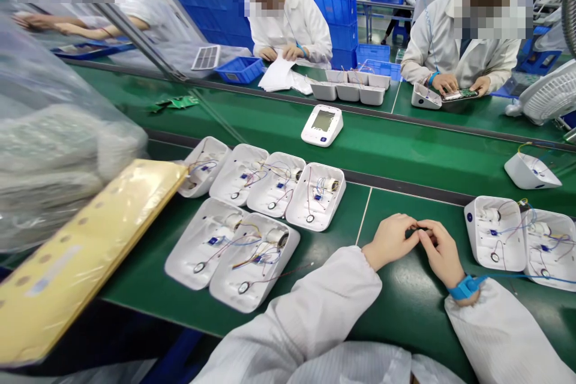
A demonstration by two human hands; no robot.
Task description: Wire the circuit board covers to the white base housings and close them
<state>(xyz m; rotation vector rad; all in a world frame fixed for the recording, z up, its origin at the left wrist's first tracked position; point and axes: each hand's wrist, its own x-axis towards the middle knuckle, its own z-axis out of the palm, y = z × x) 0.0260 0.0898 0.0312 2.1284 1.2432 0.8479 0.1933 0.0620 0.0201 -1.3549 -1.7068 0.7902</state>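
Note:
My left hand (392,239) and my right hand (440,250) meet fingertip to fingertip above the green bench (405,297). Both are closed in a pinch. A small dark bit shows between them, too hidden by the fingers to name. A blue wrist strap (467,287) with a cord circles my right wrist. To the right stand white plastic housings (495,234) with wires, a small round part and a cylindrical part inside. Several more such housings (315,198) lie open side up to the left of my hands.
A white device with a screen (321,126) rests on the green middle strip, and another housing (532,171) lies farther right. Yellow sheets in plastic (90,252) jut in at left beside bagged stacks (54,156). Co-workers sit opposite, near a white fan (546,93).

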